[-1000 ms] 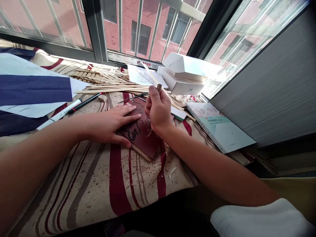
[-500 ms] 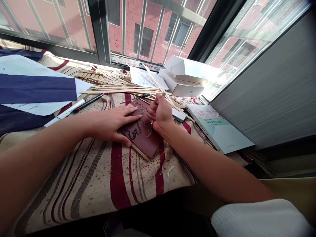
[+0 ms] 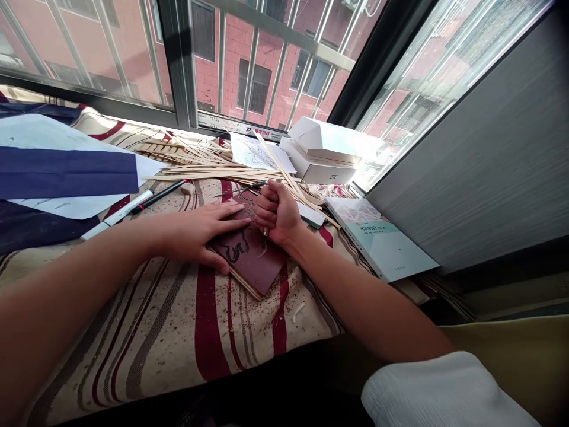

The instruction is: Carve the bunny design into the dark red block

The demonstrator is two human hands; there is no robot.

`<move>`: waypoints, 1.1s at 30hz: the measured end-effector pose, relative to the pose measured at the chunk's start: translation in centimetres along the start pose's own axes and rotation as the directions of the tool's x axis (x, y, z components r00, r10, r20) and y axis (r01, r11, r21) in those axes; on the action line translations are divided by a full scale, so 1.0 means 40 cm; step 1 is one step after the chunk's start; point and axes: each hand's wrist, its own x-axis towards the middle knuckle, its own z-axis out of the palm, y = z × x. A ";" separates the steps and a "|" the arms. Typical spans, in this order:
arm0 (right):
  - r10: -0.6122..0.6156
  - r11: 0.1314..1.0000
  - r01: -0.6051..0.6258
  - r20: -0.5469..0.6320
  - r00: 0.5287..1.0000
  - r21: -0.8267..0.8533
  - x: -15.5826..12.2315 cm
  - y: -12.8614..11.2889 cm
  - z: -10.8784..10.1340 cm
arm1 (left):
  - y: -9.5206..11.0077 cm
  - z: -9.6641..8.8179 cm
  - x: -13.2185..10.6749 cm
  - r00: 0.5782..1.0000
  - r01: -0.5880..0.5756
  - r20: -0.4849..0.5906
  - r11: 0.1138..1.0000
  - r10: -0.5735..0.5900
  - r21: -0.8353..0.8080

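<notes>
The board (image 3: 265, 268) is pinned on the cloth (image 3: 178, 338) by the spread left hand (image 3: 208, 230); a tool (image 3: 265, 235) is clenched in the right hand (image 3: 279, 212). The board (probably stiff, light) is best held by its edges.

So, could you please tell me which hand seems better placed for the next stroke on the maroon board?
Probably the right: the right hand grips a slim tool pointing down at the maroon board, while the left hand lies spread across the board's left side.
</notes>
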 end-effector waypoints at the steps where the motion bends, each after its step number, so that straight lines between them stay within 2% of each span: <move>1: 0.002 1.000 -0.002 0.000 1.000 -0.002 0.002 0.000 -0.002 | 0.000 0.001 0.000 1.000 -0.001 -0.003 1.000 0.001 0.003; 4: 0.029 1.000 -0.030 0.027 0.999 0.003 0.006 0.001 -0.005 | -0.001 0.004 0.000 1.000 0.005 -0.007 1.000 -0.005 0.006; 7: 0.204 0.979 -0.199 0.105 0.973 -0.049 0.001 0.001 -0.002 | -0.002 0.005 0.002 1.000 -0.002 -0.008 1.000 0.002 -0.002; 9: 0.241 0.970 -0.234 0.140 0.960 -0.066 -0.007 -0.003 0.001 | -0.001 0.003 0.003 1.000 0.002 -0.006 1.000 -0.002 -0.003; 13: -0.002 0.999 0.005 0.086 0.996 -0.041 -0.019 -0.023 -0.002 | 0.004 0.002 0.004 0.999 0.043 0.013 0.999 -0.043 0.011; 17: -0.185 0.974 0.186 0.014 0.983 -0.131 -0.019 -0.020 0.002 | 0.007 0.003 0.000 1.000 0.018 0.012 1.000 -0.018 0.017; 21: -0.224 0.953 0.219 0.001 0.975 -0.211 -0.016 0.007 0.017 | 0.006 0.004 -0.004 1.000 0.023 0.008 1.000 -0.023 0.013; 28: -0.250 0.941 0.241 -0.011 0.968 -0.238 -0.013 0.023 0.027 | 0.013 0.003 0.000 1.000 0.017 0.005 1.000 -0.017 -0.002; 33: -0.311 0.934 0.281 -0.119 0.943 -0.221 0.005 0.040 0.026 | 0.019 -0.005 0.006 0.999 0.036 0.034 0.999 -0.036 0.010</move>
